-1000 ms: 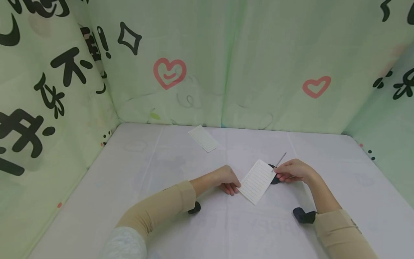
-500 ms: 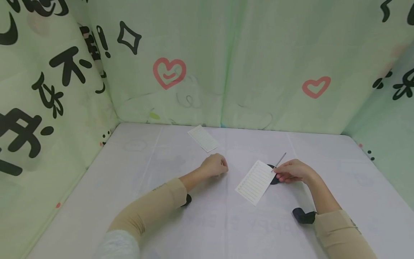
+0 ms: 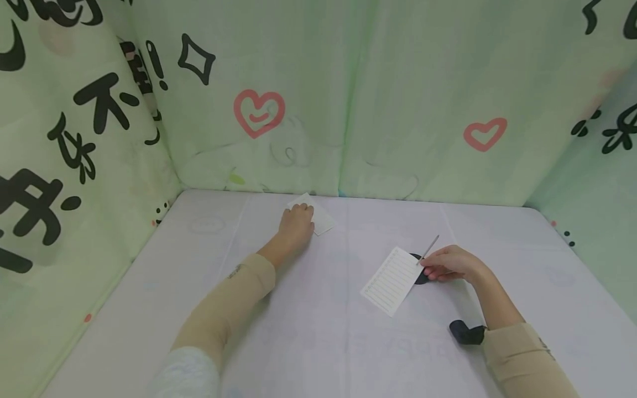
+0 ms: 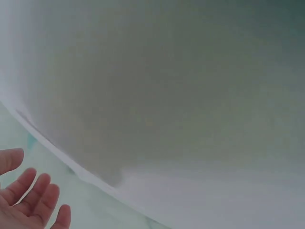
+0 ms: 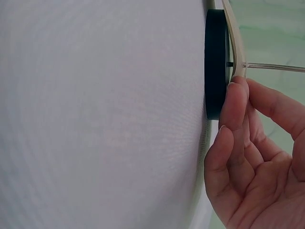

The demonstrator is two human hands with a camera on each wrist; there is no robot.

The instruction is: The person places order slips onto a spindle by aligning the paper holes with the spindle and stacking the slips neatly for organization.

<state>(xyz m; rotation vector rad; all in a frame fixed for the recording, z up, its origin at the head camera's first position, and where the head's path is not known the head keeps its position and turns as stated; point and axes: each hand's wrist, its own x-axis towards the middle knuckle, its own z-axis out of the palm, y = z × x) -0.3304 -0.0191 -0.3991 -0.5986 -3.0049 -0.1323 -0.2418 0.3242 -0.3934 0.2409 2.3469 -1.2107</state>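
A lined paper slip (image 3: 390, 284) stands tilted on a bill spike, whose thin metal rod (image 3: 432, 245) pokes through its upper right corner. The round black base (image 5: 216, 64) of the spike rests on the tablecloth. My right hand (image 3: 450, 262) pinches the slip's edge between thumb and fingers, right beside the rod (image 5: 274, 67). Farther back, my left hand (image 3: 296, 228) is over a second paper slip (image 3: 323, 221) and hides part of it. The left wrist view shows its fingers (image 4: 45, 202) parted and slightly bent, with nothing between them; whether they touch the slip I cannot tell.
A white cloth (image 3: 308, 342) covers the table. Pale green curtains (image 3: 408, 110) with printed hearts and black characters enclose the back and both sides. A black wrist camera (image 3: 466, 333) sticks out from the right sleeve.
My left hand has let go of the pierced slip's lower left edge and moved back and left to the second slip. My right hand keeps its pinch beside the rod.
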